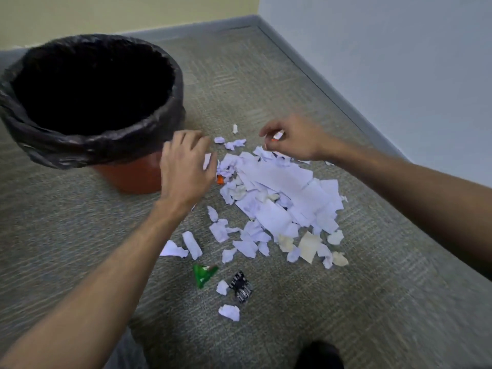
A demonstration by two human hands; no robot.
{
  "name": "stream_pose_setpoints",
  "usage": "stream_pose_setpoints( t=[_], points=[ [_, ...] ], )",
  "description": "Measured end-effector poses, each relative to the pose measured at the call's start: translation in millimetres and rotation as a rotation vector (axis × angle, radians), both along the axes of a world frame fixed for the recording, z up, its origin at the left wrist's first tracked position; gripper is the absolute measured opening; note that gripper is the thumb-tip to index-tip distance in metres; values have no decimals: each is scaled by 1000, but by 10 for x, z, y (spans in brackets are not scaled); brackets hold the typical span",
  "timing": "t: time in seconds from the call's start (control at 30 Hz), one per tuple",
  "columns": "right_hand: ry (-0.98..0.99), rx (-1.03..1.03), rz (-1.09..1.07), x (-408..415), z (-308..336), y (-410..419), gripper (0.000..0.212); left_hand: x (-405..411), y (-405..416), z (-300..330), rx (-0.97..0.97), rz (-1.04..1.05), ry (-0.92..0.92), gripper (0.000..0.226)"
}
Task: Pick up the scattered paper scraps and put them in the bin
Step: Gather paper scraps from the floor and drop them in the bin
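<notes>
A heap of white paper scraps (pixel 279 198) lies on the carpet, with several loose pieces spread toward me. To its left stands the bin (pixel 127 177), an orange-red pot lined with a black bag, its mouth dark. My left hand (pixel 186 166) hovers between the bin and the heap, fingers curled around a white scrap (pixel 207 161). My right hand (pixel 295 139) is over the far edge of the heap and pinches a small white and orange scrap (pixel 278 135).
A green wrapper piece (pixel 203 274), a black printed scrap (pixel 241 287) and an orange bit (pixel 220 179) lie among the paper. Grey carpet (pixel 372 288) runs to a skirting and walls at the back and right. A dark shoe (pixel 319 354) shows at the bottom.
</notes>
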State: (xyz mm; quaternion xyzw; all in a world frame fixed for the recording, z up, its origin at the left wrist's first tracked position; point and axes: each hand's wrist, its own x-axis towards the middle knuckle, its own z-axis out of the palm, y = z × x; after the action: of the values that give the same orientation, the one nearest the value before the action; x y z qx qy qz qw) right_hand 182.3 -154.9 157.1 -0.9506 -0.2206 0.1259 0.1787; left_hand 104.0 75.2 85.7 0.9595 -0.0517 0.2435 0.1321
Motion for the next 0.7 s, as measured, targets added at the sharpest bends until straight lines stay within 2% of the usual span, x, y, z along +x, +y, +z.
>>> stream_pose_setpoints(
  t=[0.27,0.4,0.53,0.7],
  points=[
    [121,-93,-112,-515,-994,-714,39,-88,-673,-757,-104,-142,468,38],
    [185,-91,-228,-718,-1481,-780,47,-81,-807,-1012,-72,-132,594,42],
    [181,-138,-291,-823,-1784,-706,66,-72,-905,-1220,-68,-125,686,44],
    [177,-137,-346,-866,-2111,-578,83,-38,-1025,-1481,67,-162,786,64]
  ],
)
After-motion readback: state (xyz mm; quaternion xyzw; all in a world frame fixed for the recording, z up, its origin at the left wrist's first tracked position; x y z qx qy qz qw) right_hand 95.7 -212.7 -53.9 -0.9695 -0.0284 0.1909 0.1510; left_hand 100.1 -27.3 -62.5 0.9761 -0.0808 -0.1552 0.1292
